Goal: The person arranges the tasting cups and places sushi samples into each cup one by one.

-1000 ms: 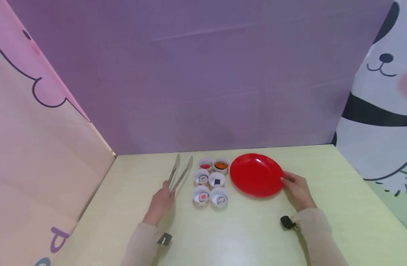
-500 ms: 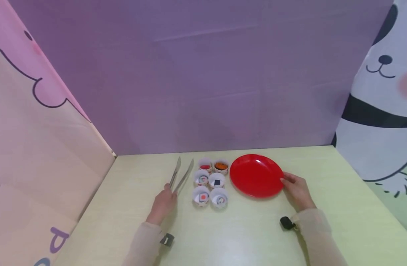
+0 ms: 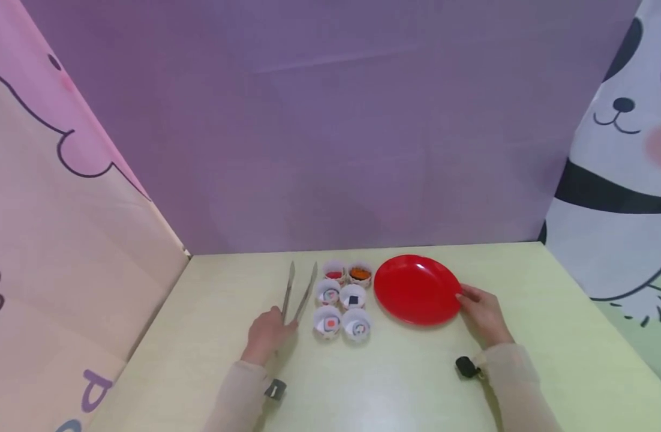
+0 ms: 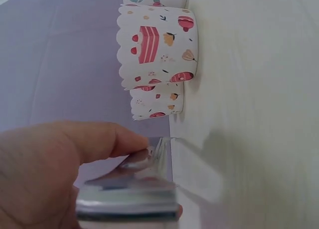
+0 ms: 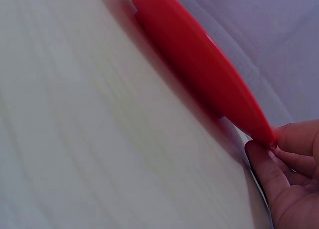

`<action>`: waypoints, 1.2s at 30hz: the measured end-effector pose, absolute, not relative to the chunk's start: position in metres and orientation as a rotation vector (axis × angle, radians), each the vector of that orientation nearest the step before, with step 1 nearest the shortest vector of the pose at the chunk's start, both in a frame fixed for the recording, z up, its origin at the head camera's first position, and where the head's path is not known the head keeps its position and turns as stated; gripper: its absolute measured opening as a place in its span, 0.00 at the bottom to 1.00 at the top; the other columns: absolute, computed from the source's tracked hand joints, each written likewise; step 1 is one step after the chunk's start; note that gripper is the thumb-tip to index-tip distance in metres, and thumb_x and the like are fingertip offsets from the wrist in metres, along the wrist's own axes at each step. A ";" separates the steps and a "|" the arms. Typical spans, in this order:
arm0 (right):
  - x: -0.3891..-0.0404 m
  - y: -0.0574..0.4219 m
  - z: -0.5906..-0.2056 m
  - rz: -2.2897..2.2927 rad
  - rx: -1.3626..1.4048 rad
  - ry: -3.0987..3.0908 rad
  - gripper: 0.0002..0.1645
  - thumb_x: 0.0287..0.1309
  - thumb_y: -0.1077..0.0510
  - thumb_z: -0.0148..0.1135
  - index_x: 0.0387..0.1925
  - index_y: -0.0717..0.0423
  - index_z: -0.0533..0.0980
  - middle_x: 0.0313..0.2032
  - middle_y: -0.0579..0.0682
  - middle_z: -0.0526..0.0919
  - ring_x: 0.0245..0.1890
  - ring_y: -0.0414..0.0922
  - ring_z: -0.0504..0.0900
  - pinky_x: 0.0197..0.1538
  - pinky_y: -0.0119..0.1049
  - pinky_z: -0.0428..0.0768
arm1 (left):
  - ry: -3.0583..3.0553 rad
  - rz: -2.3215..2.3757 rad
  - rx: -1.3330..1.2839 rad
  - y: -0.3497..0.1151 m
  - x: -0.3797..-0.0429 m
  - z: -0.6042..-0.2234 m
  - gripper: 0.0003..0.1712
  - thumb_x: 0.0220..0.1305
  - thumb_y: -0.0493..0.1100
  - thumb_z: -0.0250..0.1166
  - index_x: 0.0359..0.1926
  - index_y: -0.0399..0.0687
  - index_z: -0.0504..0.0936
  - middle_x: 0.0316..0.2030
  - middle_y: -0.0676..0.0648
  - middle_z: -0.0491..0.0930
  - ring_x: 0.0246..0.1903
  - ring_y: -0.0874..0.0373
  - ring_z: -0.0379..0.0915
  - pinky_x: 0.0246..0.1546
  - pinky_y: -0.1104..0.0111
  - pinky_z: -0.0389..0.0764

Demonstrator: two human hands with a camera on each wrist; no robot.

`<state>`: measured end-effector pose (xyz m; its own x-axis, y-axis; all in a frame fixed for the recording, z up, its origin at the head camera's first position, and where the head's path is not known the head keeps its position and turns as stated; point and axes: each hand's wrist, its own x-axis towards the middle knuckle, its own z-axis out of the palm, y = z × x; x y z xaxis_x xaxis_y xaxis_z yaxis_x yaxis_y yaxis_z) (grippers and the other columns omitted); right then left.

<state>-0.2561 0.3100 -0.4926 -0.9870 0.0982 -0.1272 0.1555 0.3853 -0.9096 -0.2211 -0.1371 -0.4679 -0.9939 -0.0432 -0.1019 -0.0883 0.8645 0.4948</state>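
Observation:
My left hand (image 3: 270,333) grips a pair of metal tongs (image 4: 132,191) near the closed end, on the left of the table. Their two arms point away from me, spread apart, with nothing between the tips. Just right of the tongs stand several paper baking cups (image 3: 328,324) in two columns, each with a small piece of toy-like sushi (image 3: 354,300) inside. My right hand (image 3: 486,315) pinches the right rim of a round red plate (image 3: 417,291), thumb and fingers on either side of the edge. In the right wrist view the plate's near edge (image 5: 271,139) is tilted and raised off the table.
The pale wooden table (image 3: 395,384) ends at a purple backdrop (image 3: 330,150). Printed cloth walls stand to the left and right, the right one showing a panda (image 3: 616,174). A black wrist camera (image 3: 465,367) hangs by my right sleeve.
My left hand and the tongs have shifted slightly right and back toward me, still spread. My right hand and the plate keep their place. The head view has tilted up slightly.

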 end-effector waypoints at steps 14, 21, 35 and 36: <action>-0.255 0.313 -0.497 -1.657 0.231 2.620 0.32 0.70 0.51 0.47 0.65 0.69 0.60 0.63 0.66 0.65 0.63 0.58 0.64 0.56 0.34 0.73 | 2.886 0.864 -0.127 -0.130 -0.216 -0.478 0.17 0.57 0.49 0.64 0.30 0.40 0.70 0.20 0.45 0.70 0.18 0.54 0.67 0.18 0.67 0.70; -0.253 0.313 -0.498 -1.657 0.224 2.646 0.30 0.69 0.53 0.48 0.64 0.70 0.62 0.62 0.66 0.67 0.62 0.57 0.66 0.51 0.25 0.71 | 2.898 0.826 -0.124 -0.128 -0.218 -0.482 0.18 0.57 0.50 0.64 0.29 0.41 0.70 0.20 0.46 0.69 0.20 0.54 0.66 0.20 0.67 0.68; -0.255 0.308 -0.493 -1.724 0.259 2.559 0.31 0.69 0.52 0.47 0.65 0.70 0.60 0.63 0.67 0.65 0.62 0.57 0.66 0.45 0.18 0.73 | 2.892 0.797 -0.158 -0.129 -0.217 -0.478 0.20 0.57 0.54 0.65 0.30 0.42 0.70 0.21 0.46 0.70 0.20 0.54 0.66 0.20 0.67 0.67; -0.256 0.308 -0.493 -1.719 0.260 2.563 0.31 0.69 0.52 0.47 0.65 0.69 0.60 0.63 0.67 0.65 0.62 0.57 0.66 0.45 0.18 0.73 | 2.896 0.800 -0.156 -0.129 -0.217 -0.478 0.20 0.57 0.54 0.65 0.30 0.42 0.70 0.21 0.46 0.70 0.20 0.54 0.66 0.20 0.67 0.67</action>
